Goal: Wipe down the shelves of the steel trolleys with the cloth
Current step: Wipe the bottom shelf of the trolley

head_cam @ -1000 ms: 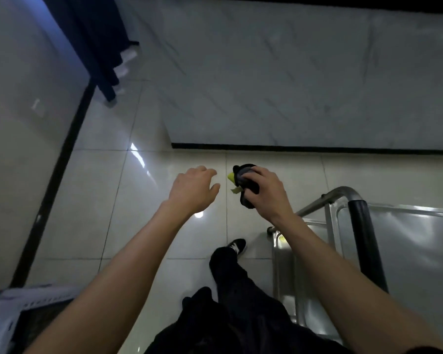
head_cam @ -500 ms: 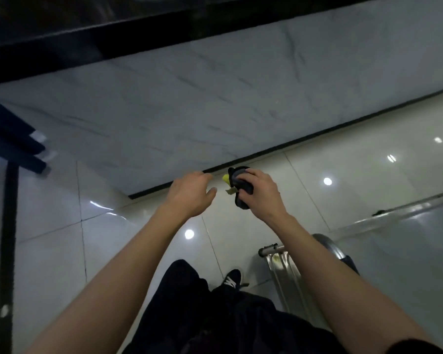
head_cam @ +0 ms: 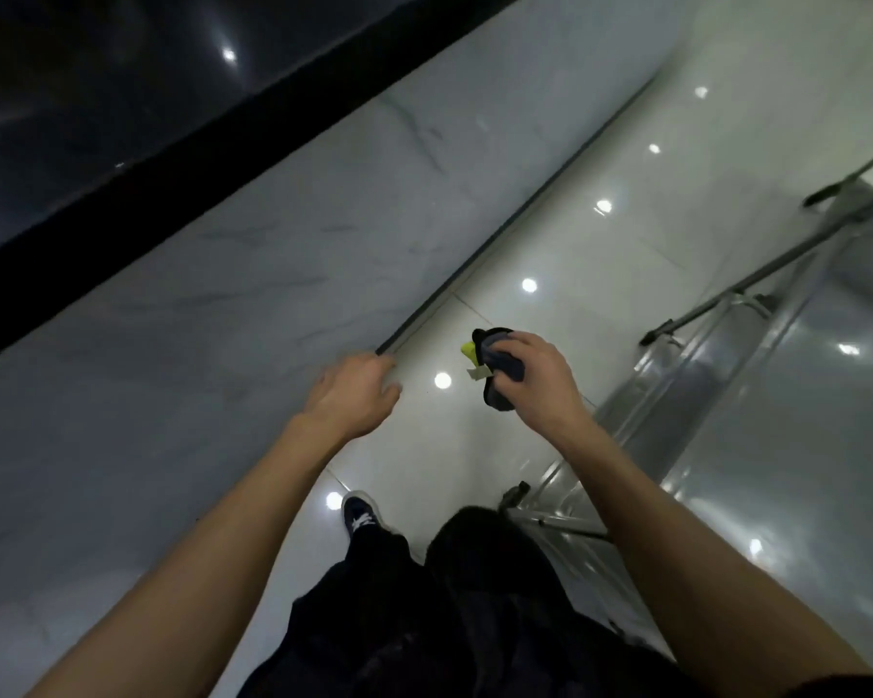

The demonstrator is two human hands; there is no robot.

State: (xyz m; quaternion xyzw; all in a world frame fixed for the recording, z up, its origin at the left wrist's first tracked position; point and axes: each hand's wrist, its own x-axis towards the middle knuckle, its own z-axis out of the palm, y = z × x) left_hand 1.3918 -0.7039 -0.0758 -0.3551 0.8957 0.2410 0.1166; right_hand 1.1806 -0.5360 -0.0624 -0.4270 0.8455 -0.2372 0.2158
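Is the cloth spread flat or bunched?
Bunched. The dark cloth sits wadded in the right hand, fingers curled round it, held off the steel trolley.

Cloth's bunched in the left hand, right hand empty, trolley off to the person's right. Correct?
Not quite: the hands are swapped. The head view shows the right hand gripping the bunched cloth, while the left hand is empty, its fingers loosely curled. The rest holds: the trolley stands off to the person's right.
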